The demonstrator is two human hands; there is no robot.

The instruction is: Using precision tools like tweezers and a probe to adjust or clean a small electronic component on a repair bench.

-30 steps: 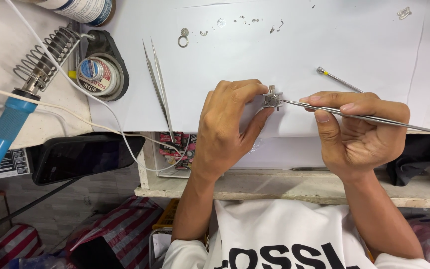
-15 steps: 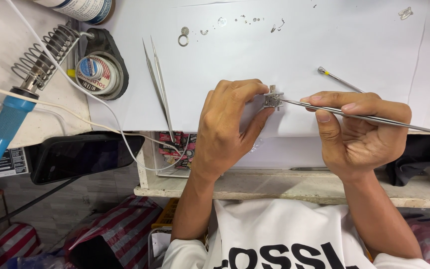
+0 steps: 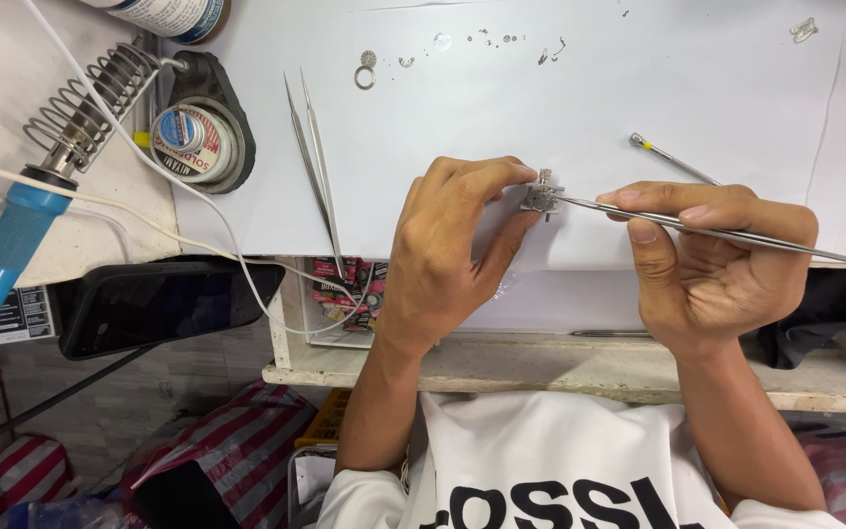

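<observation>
The bench (image 3: 756, 387) is covered by a white sheet (image 3: 638, 88). A soldering iron (image 3: 12, 235) is propped in its coil stand at the far left. A small metal part (image 3: 540, 198) is pinched by the left hand (image 3: 452, 245) above the sheet. Long tweezers (image 3: 727, 233) are gripped in the right hand (image 3: 707, 264), their tips touching the part. Spare tweezers (image 3: 313, 157) are laid nearby.

head view | looks steeply down | close over white worktop (image 3: 580, 88) | single view
</observation>
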